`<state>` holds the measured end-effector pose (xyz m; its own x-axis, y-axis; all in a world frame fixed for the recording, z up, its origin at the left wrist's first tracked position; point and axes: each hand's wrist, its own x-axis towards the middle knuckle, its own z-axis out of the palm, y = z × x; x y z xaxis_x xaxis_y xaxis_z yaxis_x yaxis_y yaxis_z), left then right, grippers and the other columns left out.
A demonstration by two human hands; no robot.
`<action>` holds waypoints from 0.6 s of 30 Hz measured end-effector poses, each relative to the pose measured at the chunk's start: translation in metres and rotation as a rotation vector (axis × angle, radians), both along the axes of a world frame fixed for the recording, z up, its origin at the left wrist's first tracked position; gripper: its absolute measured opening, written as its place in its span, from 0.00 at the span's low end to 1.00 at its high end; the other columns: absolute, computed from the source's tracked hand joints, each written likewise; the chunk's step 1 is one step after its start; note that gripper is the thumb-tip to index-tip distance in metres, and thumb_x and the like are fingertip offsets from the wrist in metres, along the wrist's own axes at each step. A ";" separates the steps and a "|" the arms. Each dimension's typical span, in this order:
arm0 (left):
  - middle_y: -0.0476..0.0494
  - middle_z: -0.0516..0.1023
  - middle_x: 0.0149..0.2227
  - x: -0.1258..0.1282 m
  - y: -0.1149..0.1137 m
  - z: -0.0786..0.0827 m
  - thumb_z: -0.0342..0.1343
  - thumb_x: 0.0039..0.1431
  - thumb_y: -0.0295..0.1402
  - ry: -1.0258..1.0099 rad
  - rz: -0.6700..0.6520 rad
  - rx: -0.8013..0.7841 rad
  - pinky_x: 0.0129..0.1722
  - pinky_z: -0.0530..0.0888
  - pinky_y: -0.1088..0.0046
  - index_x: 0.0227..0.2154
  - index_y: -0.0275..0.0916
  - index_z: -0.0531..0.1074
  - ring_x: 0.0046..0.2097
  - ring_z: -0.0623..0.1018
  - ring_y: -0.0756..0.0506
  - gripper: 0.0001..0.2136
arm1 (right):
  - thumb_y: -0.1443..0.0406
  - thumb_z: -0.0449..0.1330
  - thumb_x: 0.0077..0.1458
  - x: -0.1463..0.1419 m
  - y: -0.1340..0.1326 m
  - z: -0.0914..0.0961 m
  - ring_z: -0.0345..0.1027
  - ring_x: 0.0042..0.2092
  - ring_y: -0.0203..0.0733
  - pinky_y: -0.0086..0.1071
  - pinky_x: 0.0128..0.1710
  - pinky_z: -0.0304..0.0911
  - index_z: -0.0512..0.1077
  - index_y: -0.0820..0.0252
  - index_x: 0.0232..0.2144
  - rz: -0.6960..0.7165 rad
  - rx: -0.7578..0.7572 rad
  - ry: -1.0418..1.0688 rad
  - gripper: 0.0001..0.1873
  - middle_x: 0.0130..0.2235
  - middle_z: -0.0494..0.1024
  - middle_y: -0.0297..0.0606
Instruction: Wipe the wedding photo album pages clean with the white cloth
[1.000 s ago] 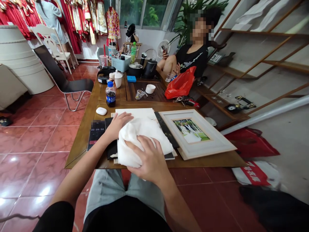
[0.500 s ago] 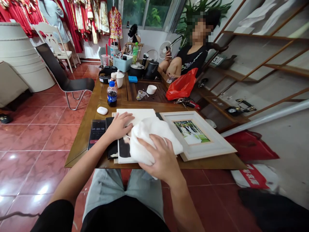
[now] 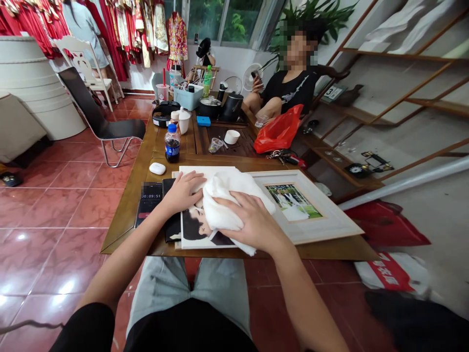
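In the head view, the left hand point(image 3: 186, 189) lies spread on the portrait panel point(image 3: 193, 225) at the near edge of the worktop point(image 3: 123, 222), while the right hand point(image 3: 255, 221) grips the bunched white cloth point(image 3: 224, 208) over it. Uneven pressure at that edge could shift the panel; loose cloth could catch the framed photograph point(image 3: 293, 201) just beside.

black short-sleeved top point(image 3: 190, 326) over pale grey-blue trousers point(image 3: 225, 281).

Room with red floor tiles point(image 3: 88, 208) catching bright reflections point(image 3: 67, 286), a wooden desk point(image 3: 122, 227), black chair point(image 3: 122, 129) and white chair point(image 3: 102, 84) leftward, a window point(image 3: 205, 22) showing greenery point(image 3: 238, 22) above a pale back wall point(image 3: 229, 58), and wooden shelves point(image 3: 436, 103) on the right.
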<state>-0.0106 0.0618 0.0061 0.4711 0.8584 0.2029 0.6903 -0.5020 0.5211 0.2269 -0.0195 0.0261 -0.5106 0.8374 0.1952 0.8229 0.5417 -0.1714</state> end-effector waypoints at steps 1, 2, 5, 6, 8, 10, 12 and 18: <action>0.43 0.69 0.68 0.000 -0.001 0.001 0.51 0.67 0.36 0.001 0.001 -0.002 0.74 0.46 0.46 0.61 0.43 0.70 0.73 0.61 0.40 0.21 | 0.54 0.66 0.58 0.002 0.007 0.001 0.59 0.65 0.58 0.52 0.62 0.55 0.66 0.47 0.66 -0.002 -0.009 -0.007 0.35 0.64 0.68 0.48; 0.43 0.69 0.68 0.001 -0.001 0.001 0.50 0.68 0.35 0.004 0.002 -0.004 0.74 0.46 0.46 0.62 0.43 0.70 0.73 0.61 0.40 0.21 | 0.53 0.65 0.59 0.004 0.015 0.001 0.59 0.65 0.58 0.52 0.62 0.55 0.66 0.47 0.67 -0.007 -0.014 -0.012 0.35 0.64 0.68 0.48; 0.42 0.68 0.68 0.001 -0.002 0.003 0.50 0.68 0.35 0.018 -0.003 -0.007 0.74 0.45 0.46 0.62 0.43 0.70 0.73 0.60 0.39 0.21 | 0.50 0.63 0.61 0.004 0.040 0.002 0.60 0.65 0.59 0.54 0.62 0.55 0.65 0.47 0.67 -0.034 -0.013 -0.018 0.35 0.64 0.68 0.49; 0.42 0.68 0.68 0.001 -0.002 0.003 0.50 0.68 0.35 0.020 -0.007 -0.006 0.74 0.45 0.46 0.62 0.42 0.70 0.73 0.60 0.39 0.22 | 0.49 0.62 0.61 0.003 0.048 0.002 0.60 0.65 0.60 0.54 0.62 0.56 0.64 0.47 0.67 -0.040 -0.011 -0.018 0.35 0.65 0.68 0.49; 0.41 0.69 0.68 0.001 -0.002 0.003 0.51 0.68 0.35 0.021 -0.014 -0.005 0.74 0.45 0.46 0.63 0.41 0.69 0.73 0.60 0.38 0.22 | 0.48 0.61 0.61 0.000 0.064 0.001 0.60 0.65 0.60 0.56 0.62 0.55 0.64 0.47 0.68 -0.049 -0.014 -0.015 0.35 0.65 0.67 0.49; 0.43 0.70 0.67 0.000 -0.002 0.003 0.51 0.68 0.35 0.018 -0.020 -0.008 0.74 0.45 0.45 0.62 0.42 0.69 0.73 0.60 0.38 0.22 | 0.46 0.60 0.61 -0.004 0.079 -0.001 0.58 0.66 0.61 0.57 0.63 0.54 0.63 0.47 0.68 -0.080 -0.021 -0.007 0.36 0.65 0.67 0.49; 0.44 0.70 0.67 0.000 -0.002 0.003 0.51 0.68 0.35 0.012 -0.020 -0.012 0.74 0.44 0.45 0.62 0.43 0.70 0.73 0.60 0.38 0.21 | 0.46 0.60 0.61 -0.007 0.091 -0.002 0.57 0.67 0.61 0.58 0.63 0.53 0.63 0.47 0.68 -0.131 -0.020 0.000 0.37 0.66 0.66 0.50; 0.44 0.69 0.68 0.001 -0.003 0.002 0.51 0.68 0.36 0.005 -0.001 -0.019 0.74 0.44 0.47 0.62 0.43 0.70 0.73 0.60 0.38 0.21 | 0.47 0.59 0.61 -0.010 0.101 -0.001 0.57 0.67 0.62 0.60 0.64 0.53 0.64 0.49 0.68 -0.164 -0.007 -0.003 0.36 0.66 0.66 0.50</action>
<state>-0.0100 0.0589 0.0081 0.4726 0.8619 0.1838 0.6929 -0.4923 0.5268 0.2173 0.0815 0.0247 -0.3672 0.9111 0.1873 0.9009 0.3984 -0.1719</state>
